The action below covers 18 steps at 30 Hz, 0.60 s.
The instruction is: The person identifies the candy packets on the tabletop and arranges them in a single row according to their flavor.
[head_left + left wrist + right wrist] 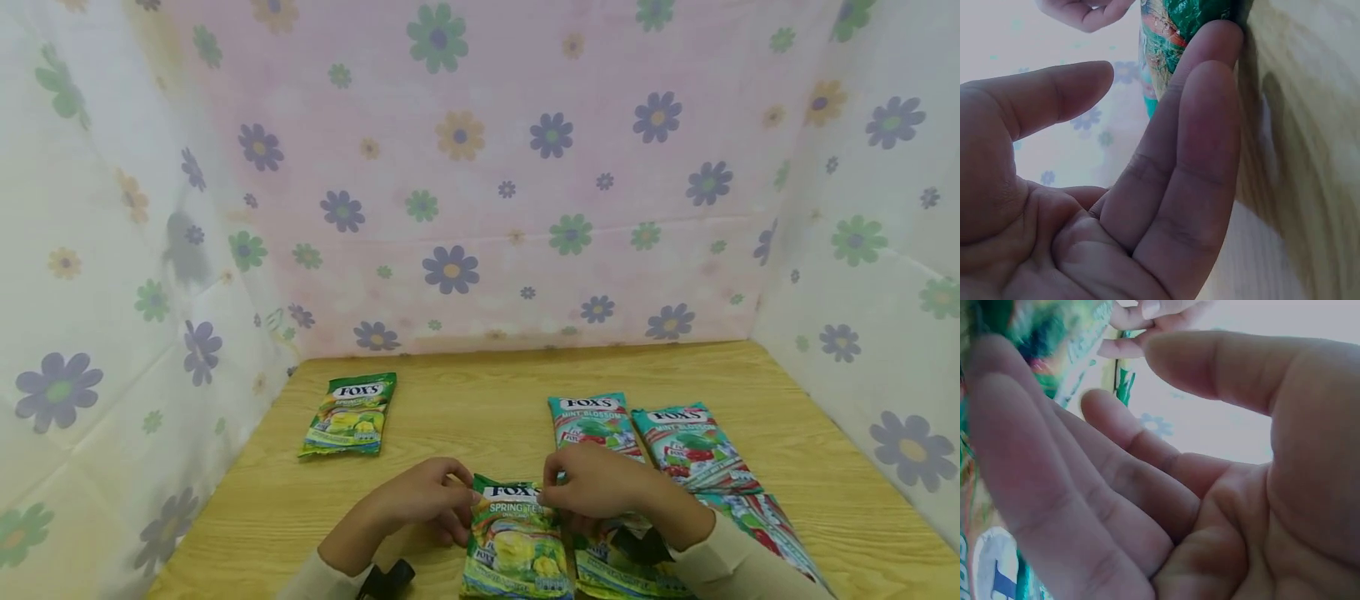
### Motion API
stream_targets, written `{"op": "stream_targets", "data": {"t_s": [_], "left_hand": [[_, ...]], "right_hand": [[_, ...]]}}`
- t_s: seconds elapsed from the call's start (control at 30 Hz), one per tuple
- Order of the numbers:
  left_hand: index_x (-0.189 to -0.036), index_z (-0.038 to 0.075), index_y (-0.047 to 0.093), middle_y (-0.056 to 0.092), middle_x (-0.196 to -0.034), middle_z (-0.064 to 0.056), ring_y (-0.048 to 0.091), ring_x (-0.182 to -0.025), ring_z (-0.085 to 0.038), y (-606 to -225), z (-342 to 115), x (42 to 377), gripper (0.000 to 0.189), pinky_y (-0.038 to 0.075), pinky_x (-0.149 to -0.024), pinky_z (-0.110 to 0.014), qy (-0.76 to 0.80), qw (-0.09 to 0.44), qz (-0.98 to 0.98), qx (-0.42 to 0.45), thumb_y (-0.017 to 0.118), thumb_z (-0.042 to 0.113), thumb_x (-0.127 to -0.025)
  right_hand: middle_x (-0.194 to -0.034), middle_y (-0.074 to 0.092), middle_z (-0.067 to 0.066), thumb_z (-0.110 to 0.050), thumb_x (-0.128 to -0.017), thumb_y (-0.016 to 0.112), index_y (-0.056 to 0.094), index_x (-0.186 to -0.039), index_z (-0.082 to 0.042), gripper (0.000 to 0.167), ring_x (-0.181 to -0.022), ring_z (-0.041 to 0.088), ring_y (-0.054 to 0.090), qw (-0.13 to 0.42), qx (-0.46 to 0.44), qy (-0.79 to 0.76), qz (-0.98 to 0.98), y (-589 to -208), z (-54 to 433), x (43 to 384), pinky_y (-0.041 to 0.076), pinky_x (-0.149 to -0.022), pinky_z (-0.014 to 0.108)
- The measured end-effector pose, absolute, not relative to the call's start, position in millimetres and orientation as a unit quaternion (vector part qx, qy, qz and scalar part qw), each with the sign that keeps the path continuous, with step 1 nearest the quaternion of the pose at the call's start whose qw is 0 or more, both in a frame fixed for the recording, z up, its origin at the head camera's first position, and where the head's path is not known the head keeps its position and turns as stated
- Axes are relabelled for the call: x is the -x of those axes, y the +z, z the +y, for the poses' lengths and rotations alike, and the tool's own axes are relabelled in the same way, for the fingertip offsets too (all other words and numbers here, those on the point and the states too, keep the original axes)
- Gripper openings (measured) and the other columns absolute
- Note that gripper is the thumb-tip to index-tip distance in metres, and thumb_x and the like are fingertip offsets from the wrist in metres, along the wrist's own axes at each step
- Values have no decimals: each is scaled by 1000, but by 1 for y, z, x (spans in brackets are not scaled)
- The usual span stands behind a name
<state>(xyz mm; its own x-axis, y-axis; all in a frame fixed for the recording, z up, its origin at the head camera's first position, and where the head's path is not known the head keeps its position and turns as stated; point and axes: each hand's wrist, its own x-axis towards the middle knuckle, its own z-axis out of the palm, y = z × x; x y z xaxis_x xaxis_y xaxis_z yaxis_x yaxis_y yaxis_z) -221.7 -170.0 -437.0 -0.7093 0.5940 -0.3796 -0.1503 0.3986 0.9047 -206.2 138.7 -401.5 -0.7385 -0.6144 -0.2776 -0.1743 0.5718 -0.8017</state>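
Observation:
A green and yellow FOX'S Spring Tea candy bag [513,550] lies face up at the near edge of the head view, between both hands. My left hand [431,502] is at its upper left side; in the left wrist view the fingertips [1213,44] reach the green wrapper and the thumb stands apart. Over its upper right corner is my right hand [600,483]. The right wrist view shows those fingers [1016,437] extended, with a gap to the thumb. Another Spring Tea bag [622,579] lies partly hidden under the right wrist.
A further Spring Tea bag [351,414] lies at the back left of the wooden table [465,400]. Mint Blossom bags lie on the right: one [588,417] behind the right hand, one [693,446] beside it, another [772,525] nearer, partly behind the sleeve. Flowered cloth [510,167] walls the table.

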Motion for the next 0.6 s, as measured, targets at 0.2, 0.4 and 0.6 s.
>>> {"op": "stream_targets", "data": {"t_s": [0.2, 0.4, 0.6], "left_hand": [[-132, -2, 54, 77, -98, -16, 78, -79, -28, -438, -181, 227, 42, 64, -69, -39, 526, 349, 763, -136, 61, 29, -105], [-126, -1, 58, 77, -96, -18, 78, -75, -24, -440, -186, 229, 38, 63, -63, -35, 522, 374, 754, -139, 62, 31, -104], [-120, -2, 58, 76, -95, -19, 77, -72, -21, -439, -182, 226, 35, 62, -61, -31, 523, 385, 745, -152, 63, 29, -104]], "right_hand": [[-73, 72, 11, -32, -101, 68, 67, -103, -16, 16, -55, 30, 67, 250, 228, -401, 851, -406, 134, 207, 54, -52, 41], [-73, 71, 5, -30, -99, 71, 68, -117, -4, 31, -52, 24, 64, 236, 220, -373, 870, -411, 130, 207, 55, -57, 39], [-48, 53, -1, -30, -96, 75, 60, -137, 8, 58, -38, 11, 41, 217, 231, -355, 880, -413, 126, 207, 51, -57, 30]]}}
